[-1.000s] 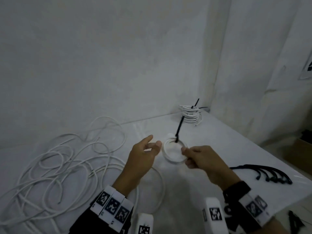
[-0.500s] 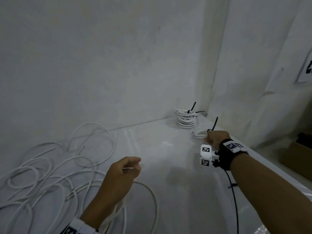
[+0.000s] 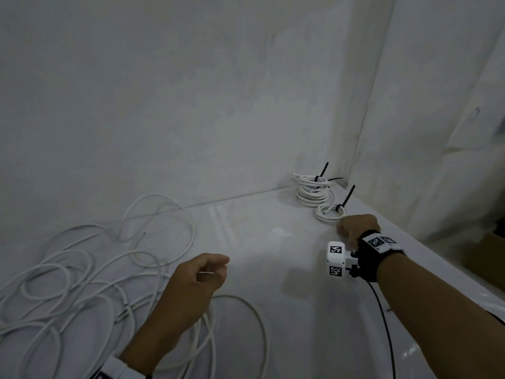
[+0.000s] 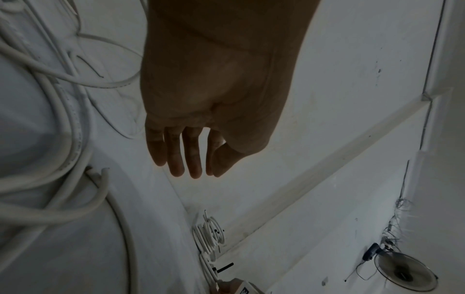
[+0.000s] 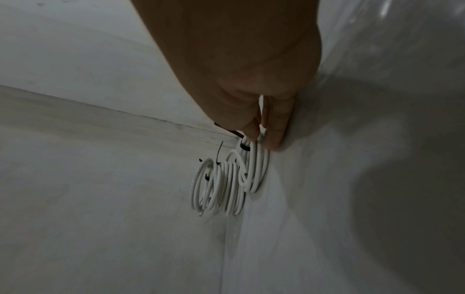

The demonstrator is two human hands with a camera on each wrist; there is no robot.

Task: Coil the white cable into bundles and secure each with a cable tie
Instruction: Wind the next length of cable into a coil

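My right hand point(image 3: 345, 228) reaches to the table's far right corner and pinches a small white cable bundle point(image 3: 328, 214) that lies on the table with a black cable tie point(image 3: 346, 198) sticking up. In the right wrist view, thumb and finger of that hand point(image 5: 263, 137) grip the bundle's loops point(image 5: 254, 175). Just behind it stands a stack of tied bundles point(image 3: 311, 192), also in the right wrist view point(image 5: 216, 191). My left hand point(image 3: 218, 272) hovers mid-table, fingers point(image 4: 192, 159) relaxed, holding nothing. Loose white cable point(image 3: 82, 283) sprawls at the left.
Walls close the table at the back and right corner. A cardboard box point(image 3: 489, 255) sits beyond the table's right edge. A black wire point(image 3: 382, 318) hangs from my right wrist camera. The left wrist view shows a fan point(image 4: 402, 272).
My right hand has carried the tied bundle from mid-table to the far corner beside the stack. My left hand let go of the bundle and drew back towards the loose cable.
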